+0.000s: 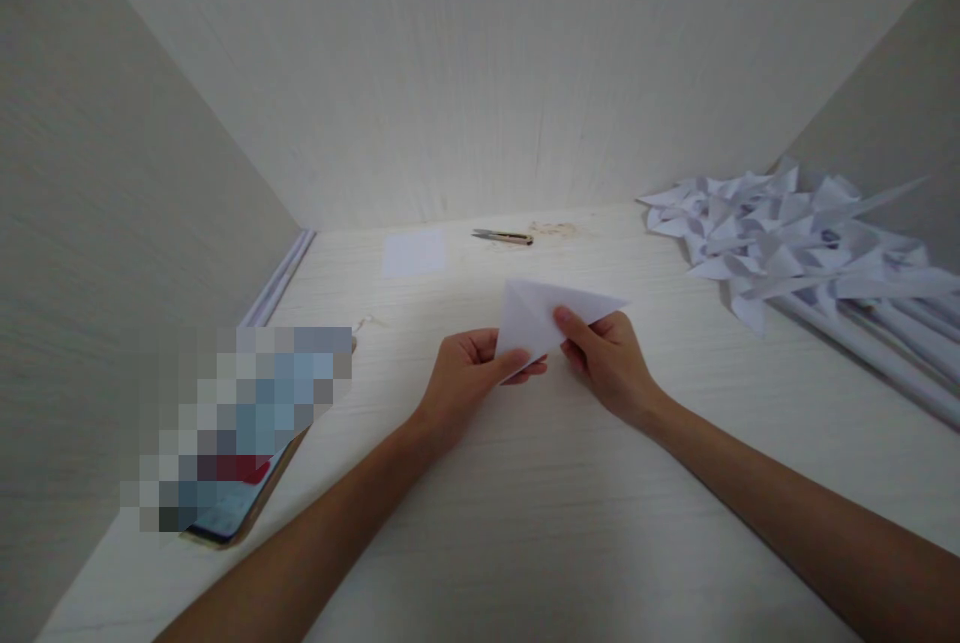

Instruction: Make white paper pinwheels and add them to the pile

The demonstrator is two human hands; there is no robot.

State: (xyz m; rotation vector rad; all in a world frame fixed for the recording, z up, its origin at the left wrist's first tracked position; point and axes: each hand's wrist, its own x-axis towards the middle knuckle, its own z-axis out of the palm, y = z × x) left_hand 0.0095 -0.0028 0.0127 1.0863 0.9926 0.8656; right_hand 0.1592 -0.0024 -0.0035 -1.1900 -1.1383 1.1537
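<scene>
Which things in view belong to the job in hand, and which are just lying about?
Likely the job's:
folded paper, in left hand and right hand
flat sheet
heaped paper shapes
paper tubes

Seemingly lying about:
phone
snips, untouched

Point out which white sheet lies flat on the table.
The square sheet left of the snips; the folded sheet is held by the left hand and right hand.

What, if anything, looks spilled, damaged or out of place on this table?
A brownish patch marks the pale tabletop at the back, by the right end of the snips; it contrasts with the surface around it, but whether stain or crumbs, I cannot tell. The folded paper shows no visible tear.
</scene>
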